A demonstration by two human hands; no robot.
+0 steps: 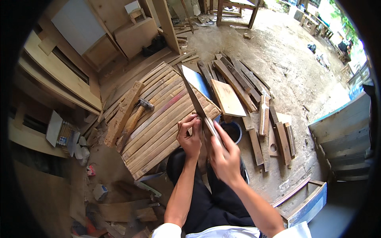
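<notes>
A handsaw (193, 97) with a long, dark, tapering blade points away from me over the edge of a low slatted table (158, 139). My right hand (225, 158) is closed round its handle, thumb and forefinger lying along it. Close to the base of the blade is my left hand (189, 137), its fingers curled and pinched together; whatever they hold is too small or hidden to make out. On the slats to the left lie a hammer (139, 113) with a wooden handle and a thick, rough wooden block (125, 111).
Wood offcuts (238, 81) and a pale board (228, 99) cover the ground right of the table, beside a dark bucket (234, 131). A blue-sided drawer (303, 206) sits at lower right. Wooden cabinets (115, 35) stand at left. Scraps (115, 212) litter the lower left.
</notes>
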